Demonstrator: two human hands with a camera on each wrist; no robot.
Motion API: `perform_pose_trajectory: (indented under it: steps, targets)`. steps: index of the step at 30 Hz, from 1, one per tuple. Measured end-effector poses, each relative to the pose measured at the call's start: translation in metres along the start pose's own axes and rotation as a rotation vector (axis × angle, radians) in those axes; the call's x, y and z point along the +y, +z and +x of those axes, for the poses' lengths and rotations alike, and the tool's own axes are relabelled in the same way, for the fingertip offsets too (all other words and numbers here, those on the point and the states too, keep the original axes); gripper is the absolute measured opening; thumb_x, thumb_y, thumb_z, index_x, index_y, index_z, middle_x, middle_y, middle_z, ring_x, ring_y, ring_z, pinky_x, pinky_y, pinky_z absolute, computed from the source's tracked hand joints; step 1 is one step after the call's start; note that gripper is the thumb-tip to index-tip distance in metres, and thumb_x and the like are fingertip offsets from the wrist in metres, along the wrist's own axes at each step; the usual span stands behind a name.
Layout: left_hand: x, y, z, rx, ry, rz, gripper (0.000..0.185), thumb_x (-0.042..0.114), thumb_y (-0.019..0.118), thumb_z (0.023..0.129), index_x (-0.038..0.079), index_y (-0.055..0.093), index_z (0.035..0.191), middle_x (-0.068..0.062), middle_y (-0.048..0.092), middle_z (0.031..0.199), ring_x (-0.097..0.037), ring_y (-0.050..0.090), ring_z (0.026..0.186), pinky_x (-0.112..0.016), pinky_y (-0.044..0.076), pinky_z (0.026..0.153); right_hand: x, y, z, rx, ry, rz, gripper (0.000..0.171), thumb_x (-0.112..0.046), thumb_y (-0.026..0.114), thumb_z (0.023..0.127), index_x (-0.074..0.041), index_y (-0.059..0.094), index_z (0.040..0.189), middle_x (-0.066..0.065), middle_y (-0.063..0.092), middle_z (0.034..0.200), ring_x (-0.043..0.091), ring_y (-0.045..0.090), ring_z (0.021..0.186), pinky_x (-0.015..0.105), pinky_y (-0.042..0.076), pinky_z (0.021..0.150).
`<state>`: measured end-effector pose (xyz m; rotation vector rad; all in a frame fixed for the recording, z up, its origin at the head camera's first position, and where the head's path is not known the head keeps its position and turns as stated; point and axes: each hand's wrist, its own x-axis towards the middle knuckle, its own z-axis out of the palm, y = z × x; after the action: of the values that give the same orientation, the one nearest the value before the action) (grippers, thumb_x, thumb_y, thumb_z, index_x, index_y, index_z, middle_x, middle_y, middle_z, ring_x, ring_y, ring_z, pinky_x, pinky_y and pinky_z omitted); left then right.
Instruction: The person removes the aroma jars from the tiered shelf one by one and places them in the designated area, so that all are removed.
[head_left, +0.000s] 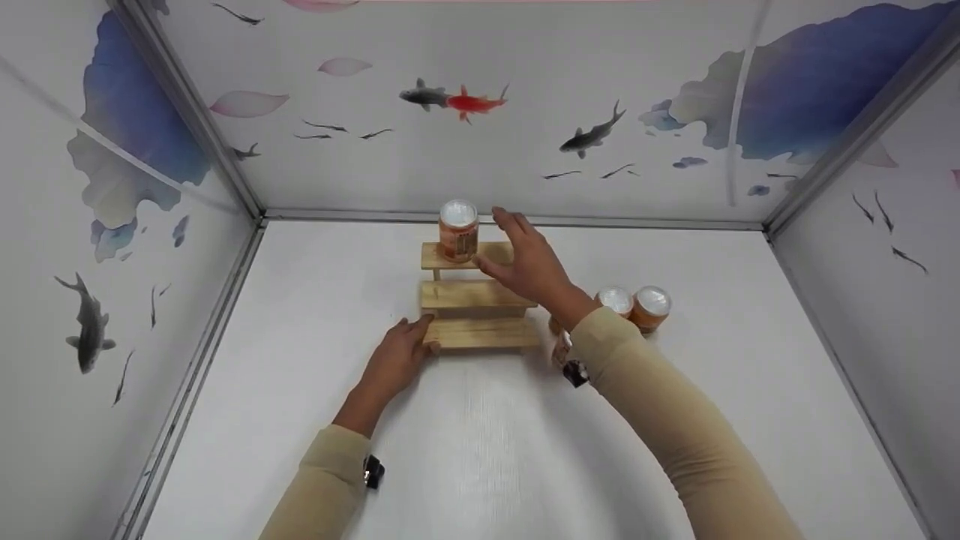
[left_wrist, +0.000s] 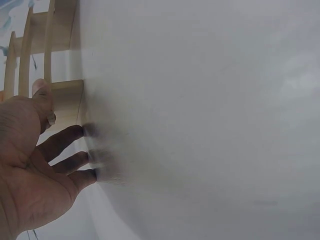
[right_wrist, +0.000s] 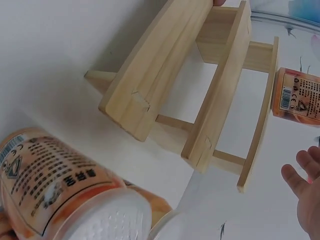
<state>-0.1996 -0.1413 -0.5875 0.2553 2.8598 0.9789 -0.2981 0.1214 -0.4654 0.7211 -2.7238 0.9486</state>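
Note:
A three-step wooden rack stands on the white table, its steps rising toward the back wall. My left hand grips the left end of the lowest step; in the left wrist view the thumb lies on the board's edge, and the other fingertips are at the tabletop. An orange-labelled canister with a pale lid sits upright at the left of the top step. Just right of it is my right hand, fingers spread around air; the right wrist view shows a gap between the fingers and the canister.
Two more canisters stand right of the rack, partly behind my right forearm. Others beside the sleeve are mostly hidden; one canister looms close in the right wrist view. Printed panels enclose the table at the back and sides.

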Motion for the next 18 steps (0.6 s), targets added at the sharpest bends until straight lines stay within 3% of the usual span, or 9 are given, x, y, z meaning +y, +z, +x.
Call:
perform_pose_trajectory:
  steps: [10, 18]
  targets:
    - [0.001, 0.001, -0.001, -0.015, -0.020, -0.004, 0.062, 0.039, 0.064, 0.112, 0.016, 0.050, 0.168, -0.026, 0.057, 0.163, -0.048, 0.044, 0.160, -0.064, 0.042, 0.128, -0.016, 0.015, 0.017, -0.037, 0.023, 0.030, 0.088, -0.042, 0.079, 0.105, -0.006, 0.034, 0.172, 0.020, 0.053, 0.163, 0.039, 0.057, 0.150, 0.060, 0.050, 0.123]
    - [-0.003, 0.000, 0.001, 0.000, 0.009, 0.012, 0.062, 0.040, 0.066, 0.112, 0.014, 0.050, 0.167, -0.024, 0.059, 0.161, -0.048, 0.046, 0.159, -0.064, 0.043, 0.128, -0.026, 0.019, 0.031, -0.057, 0.037, 0.015, 0.087, -0.038, 0.077, 0.107, -0.005, 0.031, 0.172, 0.023, 0.049, 0.165, 0.041, 0.056, 0.151, 0.059, 0.050, 0.123]
